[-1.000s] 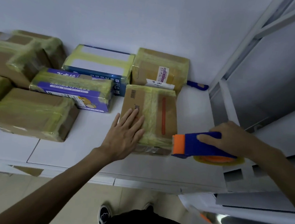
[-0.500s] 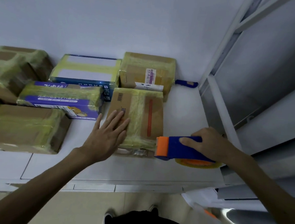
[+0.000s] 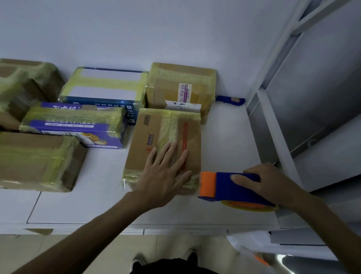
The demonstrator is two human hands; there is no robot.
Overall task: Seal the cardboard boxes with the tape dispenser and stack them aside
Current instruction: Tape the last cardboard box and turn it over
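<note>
A flat brown cardboard box (image 3: 152,130) with a yellowish tape band and a red stripe lies on the white table (image 3: 96,206). My left hand (image 3: 163,174) rests flat on its near half, fingers straight and spread. My right hand (image 3: 269,182) grips the blue handle of the tape dispenser (image 3: 229,188), whose orange front sits against the box's near right corner. The tape roll shows beneath the dispenser.
Several taped boxes lie behind and to the left: a brown one (image 3: 179,87), a blue-and-white one (image 3: 103,87), a purple one (image 3: 74,124) and a large brown one (image 3: 26,159). A small blue tool (image 3: 230,100) lies by the wall. Grey metal shelving (image 3: 307,103) stands at right.
My left hand slid rightward across the box top toward the red stripe. The dispenser stays at the box's near right corner in my right hand.
</note>
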